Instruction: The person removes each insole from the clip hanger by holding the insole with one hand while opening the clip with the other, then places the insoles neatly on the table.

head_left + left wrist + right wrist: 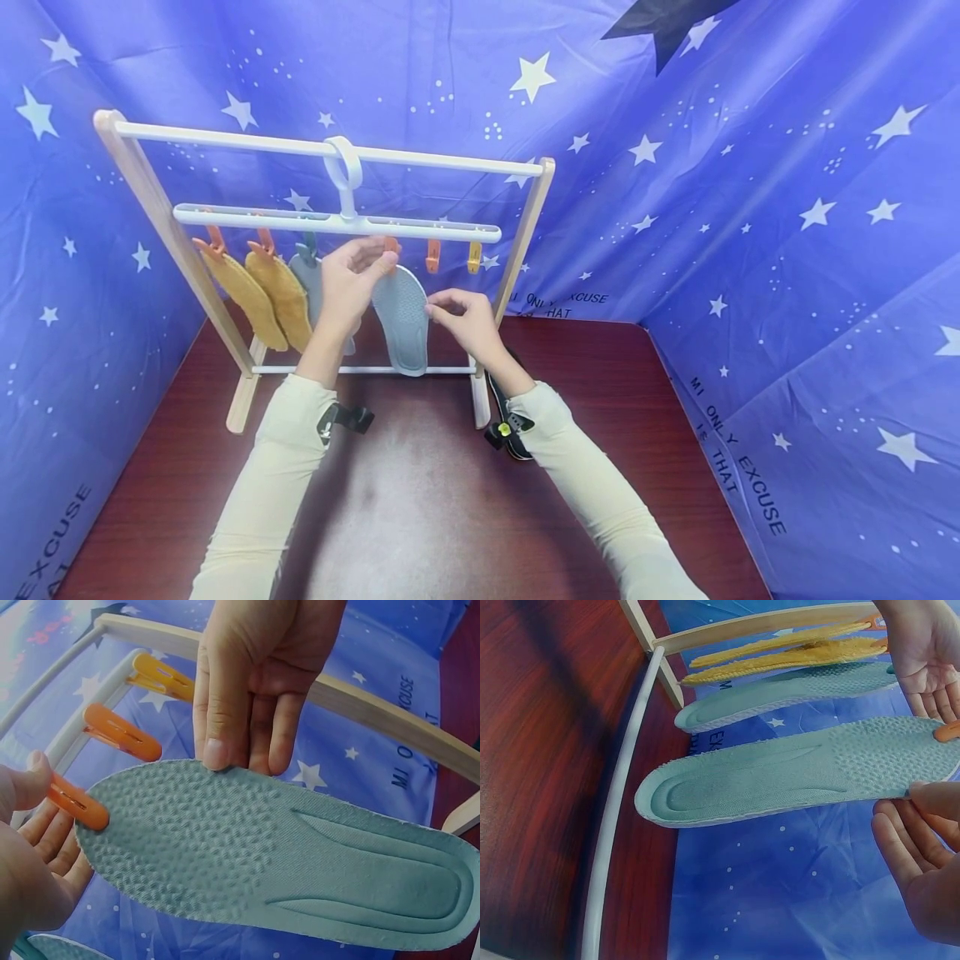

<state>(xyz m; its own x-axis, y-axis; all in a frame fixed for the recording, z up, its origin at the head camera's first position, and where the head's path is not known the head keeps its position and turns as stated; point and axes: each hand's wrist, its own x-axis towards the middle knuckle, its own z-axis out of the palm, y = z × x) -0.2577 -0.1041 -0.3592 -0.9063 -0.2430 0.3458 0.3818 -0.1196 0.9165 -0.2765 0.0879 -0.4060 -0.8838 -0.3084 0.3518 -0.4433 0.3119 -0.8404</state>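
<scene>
A grey-green insole (402,321) hangs toe-up from an orange clip (81,804) under the white hanger (262,220); the clip's jaws bite its toe end. My left hand (347,279) pinches that clip's upper end between thumb and fingers. With thumb and fingertips, my right hand (467,321) pinches the insole's side edge near the toe. The insole has a bumpy front and a smooth, ridged heel, seen fully in the left wrist view. Behind my left hand hangs another grey-green insole (780,694), partly hidden in the head view.
Two yellow fuzzy insoles (243,300) hang from clips at the left. An orange clip (433,256) and a yellow clip (474,257) hang at the right without insoles. The wooden rack (525,237) stands on a dark red table (600,400); a dark object (517,450) lies beside its right foot.
</scene>
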